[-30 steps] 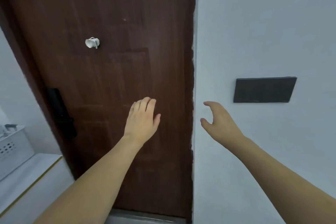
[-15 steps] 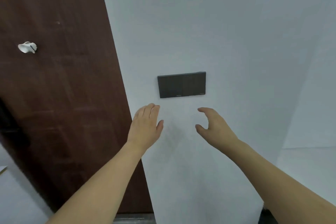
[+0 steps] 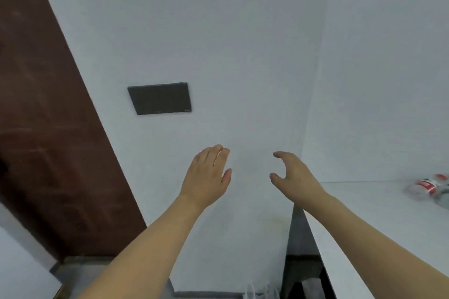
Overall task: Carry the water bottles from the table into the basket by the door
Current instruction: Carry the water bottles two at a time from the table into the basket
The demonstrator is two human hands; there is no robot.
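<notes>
Left hand [image 3: 206, 177]: I am holding it open, empty, at frame centre.
Right hand [image 3: 295, 175]: I am curling it loosely, empty.
Bottles [image 3: 430, 188]: lying blurred on the tabletop [image 3: 379, 216], right edge.

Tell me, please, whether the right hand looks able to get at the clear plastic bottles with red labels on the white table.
Probably yes. The open, empty right hand has bare white table between it and the clear, red-labelled bottles, though they lie well off to its right, so the arm must swing over.

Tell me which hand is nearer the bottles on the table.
The right hand: it is on the side of the red-labelled bottles at the table's far right; the left hand is farther.
</notes>
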